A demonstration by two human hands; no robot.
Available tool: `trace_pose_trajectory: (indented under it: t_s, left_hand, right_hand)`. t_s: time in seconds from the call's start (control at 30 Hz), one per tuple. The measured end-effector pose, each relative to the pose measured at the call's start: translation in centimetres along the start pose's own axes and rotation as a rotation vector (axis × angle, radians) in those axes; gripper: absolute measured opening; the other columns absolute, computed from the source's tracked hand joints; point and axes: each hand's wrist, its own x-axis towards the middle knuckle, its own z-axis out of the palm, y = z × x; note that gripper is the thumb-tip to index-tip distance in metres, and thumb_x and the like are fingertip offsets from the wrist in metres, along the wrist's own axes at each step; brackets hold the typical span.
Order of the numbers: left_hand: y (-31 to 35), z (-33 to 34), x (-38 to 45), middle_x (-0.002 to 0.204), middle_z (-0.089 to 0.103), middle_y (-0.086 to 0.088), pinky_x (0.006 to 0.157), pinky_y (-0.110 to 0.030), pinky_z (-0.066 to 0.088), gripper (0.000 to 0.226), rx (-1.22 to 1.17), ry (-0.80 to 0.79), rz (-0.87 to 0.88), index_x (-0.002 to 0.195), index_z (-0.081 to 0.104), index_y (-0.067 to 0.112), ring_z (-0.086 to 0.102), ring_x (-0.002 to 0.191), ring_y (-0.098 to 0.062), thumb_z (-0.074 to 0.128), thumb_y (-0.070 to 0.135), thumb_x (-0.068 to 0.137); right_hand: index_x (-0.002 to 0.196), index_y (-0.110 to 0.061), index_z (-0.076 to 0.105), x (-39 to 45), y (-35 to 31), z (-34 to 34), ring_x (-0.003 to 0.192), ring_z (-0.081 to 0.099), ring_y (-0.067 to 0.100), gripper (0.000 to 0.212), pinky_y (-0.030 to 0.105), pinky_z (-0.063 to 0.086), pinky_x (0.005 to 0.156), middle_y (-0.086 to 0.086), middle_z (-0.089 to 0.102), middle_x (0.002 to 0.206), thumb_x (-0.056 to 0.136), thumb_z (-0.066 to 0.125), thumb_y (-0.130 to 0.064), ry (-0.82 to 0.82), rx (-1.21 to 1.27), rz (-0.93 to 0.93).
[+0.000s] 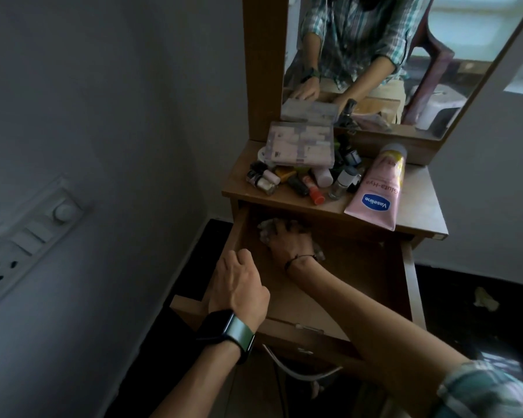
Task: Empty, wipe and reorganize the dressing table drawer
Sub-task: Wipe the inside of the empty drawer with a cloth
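Note:
The wooden drawer (pixel 375 267) of the dressing table stands pulled out, its inside bare apart from my hand and a cloth. My right hand (pixel 289 242) is deep in the drawer's far left corner, fingers curled over a crumpled pale cloth (pixel 266 229) pressed to the drawer floor. My left hand (pixel 239 282), with a dark watch on the wrist, grips the drawer's left side wall. On the table top (pixel 420 203) lie a pink Vaseline tube (pixel 378 191), a flat patterned pouch (pixel 301 144) and several small bottles (pixel 299 179).
A mirror (pixel 390 55) stands at the back of the table and reflects me. A grey wall with a switch panel (pixel 27 233) is on the left. The dark floor on the right holds a crumpled scrap (pixel 485 298). A curved metal handle (pixel 296 369) hangs below the drawer front.

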Motion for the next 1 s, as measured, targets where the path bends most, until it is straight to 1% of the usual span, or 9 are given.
trace_pose_trajectory:
  t_s: [0.07, 0.17, 0.3, 0.4, 0.47, 0.7, 0.83, 0.9, 1.0]
  left_hand:
    - [0.0, -0.1, 0.0, 0.129, 0.041, -0.01, 0.092, -0.032, 0.042, 0.038, 0.003, -0.011, 0.011, 0.117, 0.04, 0.012, 0.043, 0.118, -0.026, 0.044, 0.005, 0.08]
    - [0.0, 0.0, 0.0, 0.129, 0.042, -0.01, 0.09, -0.032, 0.042, 0.037, 0.016, -0.017, 0.016, 0.117, 0.041, 0.012, 0.043, 0.119, -0.026, 0.046, 0.007, 0.081]
    - [-0.1, 0.0, -0.3, 0.126, 0.046, -0.01, 0.09, -0.033, 0.042, 0.031, 0.031, -0.013, 0.024, 0.113, 0.043, 0.013, 0.044, 0.119, -0.026, 0.047, 0.012, 0.082]
    - [-0.1, -0.1, -0.7, 0.125, 0.046, -0.009, 0.088, -0.033, 0.042, 0.03, 0.032, -0.016, 0.02, 0.113, 0.043, 0.013, 0.045, 0.119, -0.026, 0.046, 0.012, 0.083]
    - [-0.1, 0.0, -0.9, 0.125, 0.047, -0.009, 0.087, -0.032, 0.043, 0.029, 0.034, -0.008, 0.017, 0.113, 0.043, 0.013, 0.046, 0.117, -0.025, 0.045, 0.011, 0.084]
    - [-0.1, 0.4, -0.7, 0.126, 0.048, -0.009, 0.087, -0.031, 0.043, 0.03, 0.034, -0.006, 0.022, 0.113, 0.043, 0.013, 0.047, 0.117, -0.025, 0.045, 0.01, 0.084]
    - [-0.2, 0.6, -0.5, 0.129, 0.047, -0.009, 0.091, -0.031, 0.043, 0.032, 0.034, -0.02, 0.029, 0.116, 0.042, 0.013, 0.045, 0.121, -0.025, 0.05, 0.015, 0.085]
    - [-0.1, 0.7, -0.4, 0.13, 0.046, -0.01, 0.094, -0.032, 0.042, 0.033, 0.042, -0.04, 0.016, 0.118, 0.041, 0.011, 0.044, 0.123, -0.025, 0.05, 0.016, 0.086]
    - [-0.2, 1.1, 0.0, 0.128, 0.049, -0.013, 0.095, -0.036, 0.043, 0.032, 0.004, -0.072, -0.018, 0.116, 0.042, 0.008, 0.048, 0.119, -0.028, 0.045, 0.008, 0.085]
  right_hand:
    - [0.142, -0.012, 0.029, -1.2, 2.4, 0.6, 0.131, 0.032, 0.041, 0.046, 0.051, 0.037, 0.103, 0.018, 0.032, 0.147, 0.1, 0.026, -0.032, 0.033, 0.091, 0.128]
    - [0.132, -0.02, 0.045, -3.6, 8.1, 1.3, 0.128, 0.043, 0.032, 0.04, 0.04, 0.038, 0.105, 0.013, 0.046, 0.141, 0.098, 0.03, -0.035, 0.081, 0.235, 0.282]
    - [0.134, -0.02, 0.045, -8.2, 11.4, 1.0, 0.119, 0.052, 0.028, 0.044, 0.037, 0.044, 0.1, 0.011, 0.051, 0.135, 0.096, 0.037, -0.042, -0.048, 0.185, 0.235]
    - [0.145, -0.015, 0.021, -11.9, 9.5, 0.5, 0.133, 0.037, 0.029, 0.054, 0.036, 0.035, 0.106, 0.013, 0.031, 0.147, 0.097, 0.041, -0.029, -0.242, 0.078, 0.148]
    - [0.147, -0.015, 0.014, -13.4, 8.8, 0.6, 0.135, 0.036, 0.027, 0.061, 0.034, 0.035, 0.106, 0.014, 0.028, 0.148, 0.096, 0.044, -0.029, -0.314, 0.078, 0.153]
    - [0.131, -0.017, 0.036, -11.5, 6.7, -0.2, 0.115, 0.053, 0.031, 0.056, 0.036, 0.048, 0.09, 0.013, 0.046, 0.131, 0.084, 0.064, -0.027, -0.349, 0.228, 0.12]
    - [0.137, -0.025, 0.034, -8.0, 1.3, 0.3, 0.119, 0.048, 0.033, 0.056, 0.04, 0.04, 0.103, 0.015, 0.046, 0.136, 0.087, 0.056, -0.035, -0.337, 0.359, -0.101]
    - [0.132, -0.02, 0.041, -7.0, -1.1, -0.4, 0.118, 0.046, 0.035, 0.041, 0.042, 0.041, 0.101, 0.017, 0.048, 0.133, 0.092, 0.049, -0.026, -0.307, 0.38, -0.2]
    - [0.126, 0.0, 0.05, -6.5, -2.9, -1.5, 0.119, 0.045, 0.036, 0.033, 0.039, 0.038, 0.099, 0.022, 0.048, 0.13, 0.096, 0.04, -0.01, -0.307, 0.392, -0.235]
